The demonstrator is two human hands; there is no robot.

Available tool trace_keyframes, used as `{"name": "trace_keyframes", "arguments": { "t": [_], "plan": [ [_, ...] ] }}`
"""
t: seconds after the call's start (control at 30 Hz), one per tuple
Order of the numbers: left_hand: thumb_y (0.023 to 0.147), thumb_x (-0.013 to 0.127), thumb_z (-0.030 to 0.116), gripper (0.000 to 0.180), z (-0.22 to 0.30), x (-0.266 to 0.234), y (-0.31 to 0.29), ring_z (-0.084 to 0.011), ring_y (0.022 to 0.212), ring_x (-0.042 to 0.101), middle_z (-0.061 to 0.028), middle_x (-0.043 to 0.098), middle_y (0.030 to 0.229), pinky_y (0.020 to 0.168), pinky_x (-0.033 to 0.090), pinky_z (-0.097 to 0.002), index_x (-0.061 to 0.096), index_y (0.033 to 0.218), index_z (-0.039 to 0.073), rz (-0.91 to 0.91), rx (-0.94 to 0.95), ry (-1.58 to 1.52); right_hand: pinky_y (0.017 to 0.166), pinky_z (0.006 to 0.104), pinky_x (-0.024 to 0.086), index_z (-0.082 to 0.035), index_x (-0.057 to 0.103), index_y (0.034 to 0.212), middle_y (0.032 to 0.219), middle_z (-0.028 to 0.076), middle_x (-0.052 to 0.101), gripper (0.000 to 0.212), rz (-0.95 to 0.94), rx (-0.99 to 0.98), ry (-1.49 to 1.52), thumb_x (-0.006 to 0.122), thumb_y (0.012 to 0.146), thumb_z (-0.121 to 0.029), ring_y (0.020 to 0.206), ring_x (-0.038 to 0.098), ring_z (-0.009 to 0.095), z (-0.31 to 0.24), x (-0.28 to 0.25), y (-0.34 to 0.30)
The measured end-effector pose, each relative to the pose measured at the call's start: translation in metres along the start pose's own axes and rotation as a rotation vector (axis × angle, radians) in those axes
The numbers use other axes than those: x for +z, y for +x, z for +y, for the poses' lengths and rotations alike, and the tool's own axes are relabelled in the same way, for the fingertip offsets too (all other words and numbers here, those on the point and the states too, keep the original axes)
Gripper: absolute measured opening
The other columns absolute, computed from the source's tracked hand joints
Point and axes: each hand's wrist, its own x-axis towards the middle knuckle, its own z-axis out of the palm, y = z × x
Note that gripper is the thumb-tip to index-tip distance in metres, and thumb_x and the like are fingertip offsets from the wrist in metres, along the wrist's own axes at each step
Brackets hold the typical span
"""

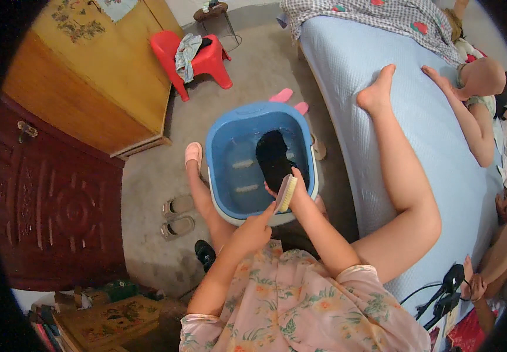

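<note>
1. The black item is inside the basin, toward its right side, its long shape running from the far part toward the person; what kind of thing it is, I cannot tell for sure.
2. The right hand is curled around the near end of the item, thumb and fingers closed on it.
3. The left hand is closed around the handle of the brush, a finger stretched along it. The brush's pale bristles face right, in front of the right wrist; whether they touch it is unclear.
4. The basin is blue with a pale outer edge and stands on the floor between the person's lower left leg and the bed.
5. Just beyond the basin lie pink slippers; to its left is a pair of beige shoes.
6. Farther off, a red chair bears a light cloth, near the yellow cabinet.
</note>
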Motion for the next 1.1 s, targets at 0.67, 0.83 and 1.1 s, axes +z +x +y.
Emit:
{"name": "trace_keyframes", "arguments": {
  "t": [0.67,0.83,1.1],
  "plan": [
    [0.07,0.045,0.009,0.049,-0.021,-0.032,0.126,-0.0371,0.083,0.052,-0.0259,0.052,0.09,0.07,0.042,-0.0424,0.034,0.118,0.006,0.039,-0.267,0.4,0.073,0.043,0.042,-0.012,0.038,0.113,0.105,0.009,0.047,0.044,0.013,0.018,0.045,0.029,0.081,-0.041,0.092,0.047,0.024,-0.002,-0.008,0.009],
    [0.066,0.049,0.005,0.046,-0.05,-0.029,0.191,-0.0354,0.087,0.052,-0.0218,0.053,0.093,0.074,0.043,-0.0395,0.039,0.112,0.004,0.059,-0.328,0.438,0.076,0.0443,0.04,-0.01,0.039,0.111,0.105,0.01,0.047,0.046,0.006,0.016,0.086,0.031,0.081,-0.042,0.092,0.046,0.027,0.001,-0.004,0.007],
    [0.065,0.049,0.004,0.045,-0.059,-0.029,0.234,-0.0324,0.085,0.054,-0.0209,0.054,0.092,0.07,0.045,-0.0377,0.043,0.11,0.006,-0.032,-0.365,0.447,0.08,0.0446,0.037,-0.006,0.035,0.114,0.108,0.014,0.043,0.048,0.047,-0.012,0.165,0.031,0.08,-0.039,0.094,0.044,0.032,-0.002,-0.004,0.009]
  ]
}}
